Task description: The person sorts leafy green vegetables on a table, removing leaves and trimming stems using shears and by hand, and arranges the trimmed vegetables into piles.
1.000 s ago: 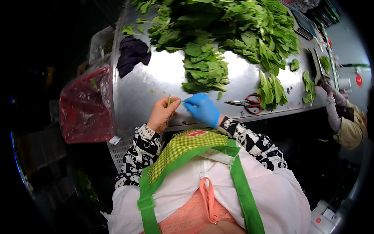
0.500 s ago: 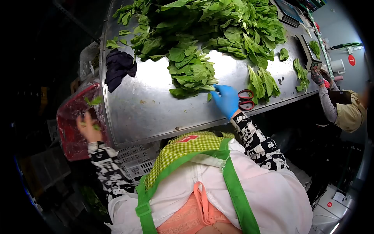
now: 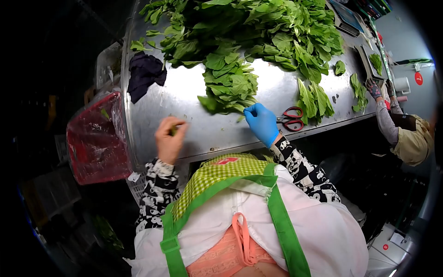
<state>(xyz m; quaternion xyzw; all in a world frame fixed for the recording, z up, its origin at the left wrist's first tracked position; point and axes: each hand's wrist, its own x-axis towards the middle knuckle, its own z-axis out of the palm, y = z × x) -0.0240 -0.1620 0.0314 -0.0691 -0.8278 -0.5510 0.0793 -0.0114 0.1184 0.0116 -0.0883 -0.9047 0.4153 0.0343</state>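
Leaves [image 3: 230,87] bunched on the metal table [image 3: 221,134] look light, soft, bruisable, best held by stems [image 3: 248,103]; my right hand [image 3: 263,124] curls there, grip unclear; my left hand [image 3: 169,142] pinches a blurred scrap [image 3: 174,130]

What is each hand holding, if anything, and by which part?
Left hand: seemingly a greenish scrap, too blurred to tell by which part. Right hand: at the stem ends of the bunch; whether it grips any cannot be told.

The bunch of green leaves [image 3: 230,85] was lying on the metal table [image 3: 203,136], its broad leaves overlapping in layers. Its pale stems [image 3: 246,106] were pointing toward the table's near edge.
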